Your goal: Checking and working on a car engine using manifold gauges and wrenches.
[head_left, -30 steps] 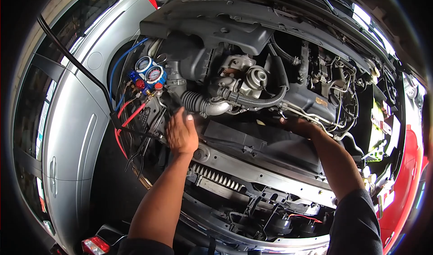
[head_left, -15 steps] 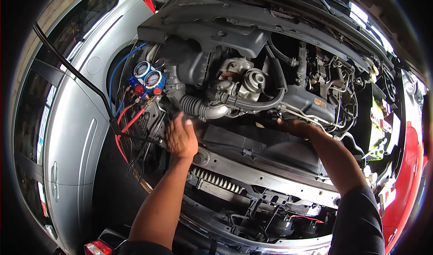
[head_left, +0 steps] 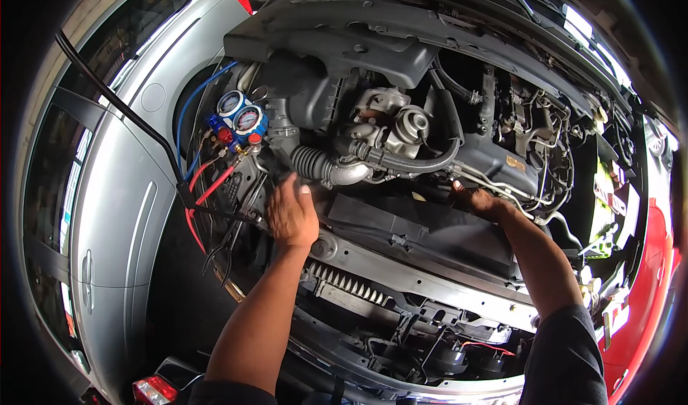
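Observation:
My left hand (head_left: 292, 213) lies at the left end of the black fan shroud (head_left: 380, 215), beside a ribbed black air hose (head_left: 310, 163). Its fingers stretch forward, and I see nothing held in it. On the other side, my right hand (head_left: 479, 201) reaches down into the gap between the shroud and the engine, below thin metal pipes (head_left: 494, 183). The thumb shows, but the other fingers drop into shadow, so whatever they touch is hidden. A silver turbocharger (head_left: 410, 126) sits on the engine between and beyond my hands.
A blue gauge manifold (head_left: 247, 121) with red hoses (head_left: 215, 189) and a blue hose stands left of the engine. A silver car (head_left: 129, 183) is parked close on the left. The metal front crossmember (head_left: 430, 283) runs below my forearms. A red car panel (head_left: 645, 290) shows at right.
The whole view has shifted slightly. My right hand shows a little more above the gap, its thumb raised. My left hand stays in about the same place by the shroud.

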A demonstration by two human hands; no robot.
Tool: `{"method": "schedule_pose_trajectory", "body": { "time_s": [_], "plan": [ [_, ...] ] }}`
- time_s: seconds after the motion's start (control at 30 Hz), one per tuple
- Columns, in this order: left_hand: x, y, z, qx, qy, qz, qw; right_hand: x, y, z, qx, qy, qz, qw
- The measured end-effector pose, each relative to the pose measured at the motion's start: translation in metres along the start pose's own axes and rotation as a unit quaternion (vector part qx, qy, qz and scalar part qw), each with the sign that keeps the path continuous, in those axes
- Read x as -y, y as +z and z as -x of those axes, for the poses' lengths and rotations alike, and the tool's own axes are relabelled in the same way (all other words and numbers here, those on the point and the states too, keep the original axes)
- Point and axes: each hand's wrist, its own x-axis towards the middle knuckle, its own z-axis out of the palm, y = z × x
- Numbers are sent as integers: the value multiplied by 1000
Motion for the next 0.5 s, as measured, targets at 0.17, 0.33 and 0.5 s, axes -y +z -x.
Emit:
{"method": "schedule_pose_trajectory", "body": {
  "time_s": [0.17,0.33,0.5],
  "plan": [
    [1,1,0,-6,14,7,1000,-11,-2,-9,43,-55,-8,998],
    [0,1,0,-6,14,6,1000,-22,0,-18,13,-45,8,999],
    [-1,0,0,-3,7,-2,1000,-27,3,-28,26,-53,35,998]
  ]
}}
